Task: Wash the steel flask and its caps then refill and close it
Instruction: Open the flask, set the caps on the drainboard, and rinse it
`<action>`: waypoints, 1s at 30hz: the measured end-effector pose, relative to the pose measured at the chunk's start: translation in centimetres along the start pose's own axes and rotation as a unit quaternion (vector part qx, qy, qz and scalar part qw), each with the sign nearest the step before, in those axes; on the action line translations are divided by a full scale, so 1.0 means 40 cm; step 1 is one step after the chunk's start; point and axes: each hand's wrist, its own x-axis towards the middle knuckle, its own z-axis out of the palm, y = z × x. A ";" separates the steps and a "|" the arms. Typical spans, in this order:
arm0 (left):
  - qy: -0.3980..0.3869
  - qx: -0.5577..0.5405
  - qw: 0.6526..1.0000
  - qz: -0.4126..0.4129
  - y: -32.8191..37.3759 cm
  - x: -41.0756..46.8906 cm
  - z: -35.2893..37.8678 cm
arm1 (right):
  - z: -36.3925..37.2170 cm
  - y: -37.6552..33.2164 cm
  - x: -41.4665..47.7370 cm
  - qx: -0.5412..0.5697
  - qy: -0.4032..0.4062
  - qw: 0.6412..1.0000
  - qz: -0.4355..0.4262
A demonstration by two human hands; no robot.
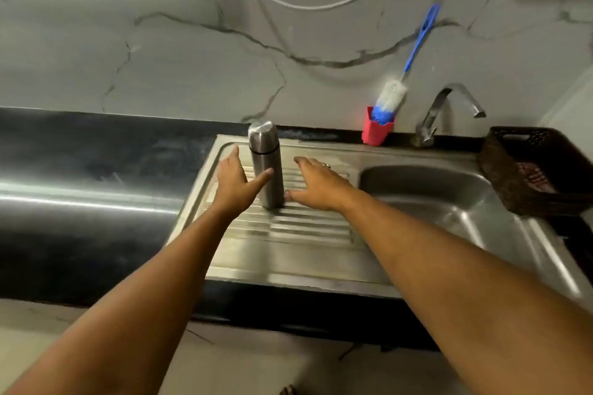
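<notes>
The steel flask (265, 163) stands upright on the ribbed steel drainboard (288, 244), its outer cap on. My left hand (236, 181) is just left of it with fingers straight; its thumb reaches across the front of the flask body. My right hand (316, 183) lies to the right with fingers spread, the thumb tip close to the flask's base. Neither hand grips the flask.
The sink basin (426, 192) lies to the right, under a steel tap (449, 109). A blue-handled bottle brush (396, 90) stands in a red cup (377, 130) at the back. A dark woven basket (539, 170) sits at far right. Black counter (80, 183) extends left.
</notes>
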 end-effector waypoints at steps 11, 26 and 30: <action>-0.067 -0.167 0.983 0.045 -0.007 0.096 0.019 | 0.081 -0.038 0.158 0.173 0.030 0.984 0.014; -0.160 -0.174 0.962 0.137 0.258 0.043 0.149 | -0.024 0.172 -0.007 0.298 0.186 0.936 0.002; -0.208 -0.201 0.948 0.133 0.355 0.012 0.239 | -0.071 0.282 -0.083 0.351 0.242 0.905 -0.009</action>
